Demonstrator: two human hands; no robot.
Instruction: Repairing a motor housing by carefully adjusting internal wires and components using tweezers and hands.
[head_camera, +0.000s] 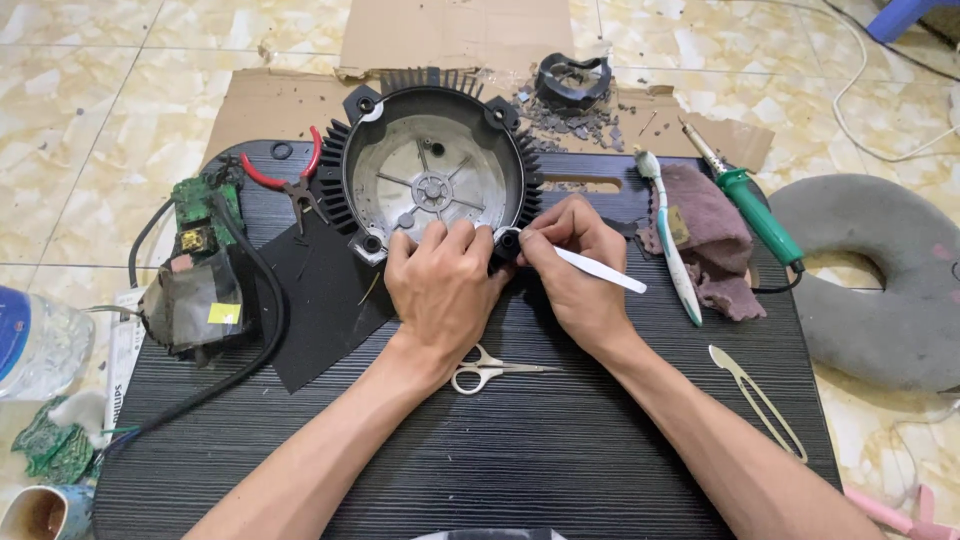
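A round black finned housing (432, 180) with a bare metal inner face lies on a dark ribbed board (560, 440). My left hand (440, 285) rests on its near rim, fingers curled over the edge. My right hand (575, 265) pinches a flat white tool (605, 271) like a pen, its tip at the rim's near right mounting lug beside my left fingertips. The near rim is hidden under both hands.
Red-handled pliers (290, 180), a green circuit board (200, 210) with black cable, small scissors (490, 370), a toothbrush (672, 245), a cloth (715, 240), a green soldering iron (755, 210), thread snips (755, 395), a grey cushion (890, 280) and a bottle (30, 340) surround the board.
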